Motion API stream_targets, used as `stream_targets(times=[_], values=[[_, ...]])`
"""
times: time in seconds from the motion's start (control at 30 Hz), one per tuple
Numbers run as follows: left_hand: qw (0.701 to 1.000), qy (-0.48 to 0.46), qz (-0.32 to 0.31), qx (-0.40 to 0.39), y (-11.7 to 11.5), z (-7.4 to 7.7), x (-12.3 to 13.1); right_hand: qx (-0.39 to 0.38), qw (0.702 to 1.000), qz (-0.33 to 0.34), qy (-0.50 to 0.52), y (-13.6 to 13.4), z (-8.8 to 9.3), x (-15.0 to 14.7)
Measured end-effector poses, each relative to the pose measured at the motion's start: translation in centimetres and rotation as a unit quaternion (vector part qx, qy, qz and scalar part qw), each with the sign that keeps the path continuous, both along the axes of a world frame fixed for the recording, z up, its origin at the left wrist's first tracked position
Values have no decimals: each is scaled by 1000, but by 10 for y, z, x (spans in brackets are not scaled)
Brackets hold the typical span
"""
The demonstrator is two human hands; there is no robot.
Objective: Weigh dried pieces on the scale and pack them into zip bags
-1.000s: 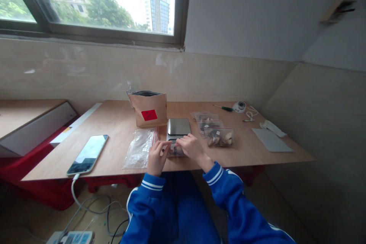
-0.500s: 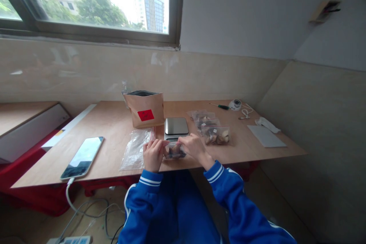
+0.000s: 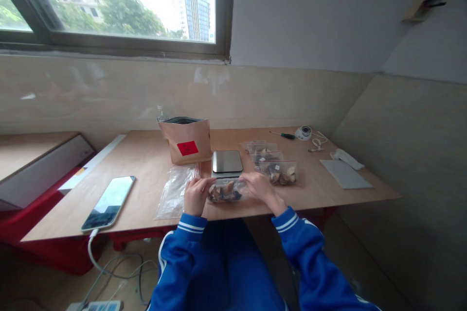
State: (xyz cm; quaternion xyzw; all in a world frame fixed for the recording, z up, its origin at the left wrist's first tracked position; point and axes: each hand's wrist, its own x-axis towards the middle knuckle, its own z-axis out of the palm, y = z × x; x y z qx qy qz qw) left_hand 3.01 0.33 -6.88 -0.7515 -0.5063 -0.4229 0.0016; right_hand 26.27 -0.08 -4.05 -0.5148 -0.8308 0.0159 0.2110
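A clear zip bag (image 3: pixel 225 191) with brown and dark dried pieces, perhaps mushrooms, is at the table's front edge. My left hand (image 3: pixel 196 195) pinches its top left corner. The fingers of my right hand (image 3: pixel 260 187) are closed on its top right corner, so the top edge is stretched between both hands. Just behind the bag is a small scale (image 3: pixel 226 161) with a shiny metal plate; its front is partly hidden by the bag. Beside my left hand lie flat clear zip bags (image 3: pixel 175 194). To the right of the scale, several filled zip bags (image 3: pixel 280 173) lie in an overlapping row.
A brown paper pouch (image 3: pixel 186 141) with a red label stands open behind the flat bags. On the left lies a phone (image 3: pixel 108 202) with a cable. At right are a screwdriver (image 3: pixel 288 136), a dome camera (image 3: pixel 303 132) and a white sheet (image 3: pixel 345 175).
My right hand has moved right along the bag's top edge to its corner. My left hand stays at the left corner. More of the bag's contents now shows.
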Motion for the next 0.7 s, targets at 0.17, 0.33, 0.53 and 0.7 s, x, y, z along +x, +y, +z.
stream_targets(times=[0.17,0.33,0.53,0.7], values=[[998,-39,-46,-28,4,5,-4,-38,996,-25,72,1,0,9],[990,-66,-98,-74,5,9,2,-79,977,-22,197,-2,0,23],[979,-74,-111,-153,2,13,20,-100,967,-39,229,-14,12,47],[976,-89,-95,-172,-1,17,19,-100,976,-101,167,-12,20,110]])
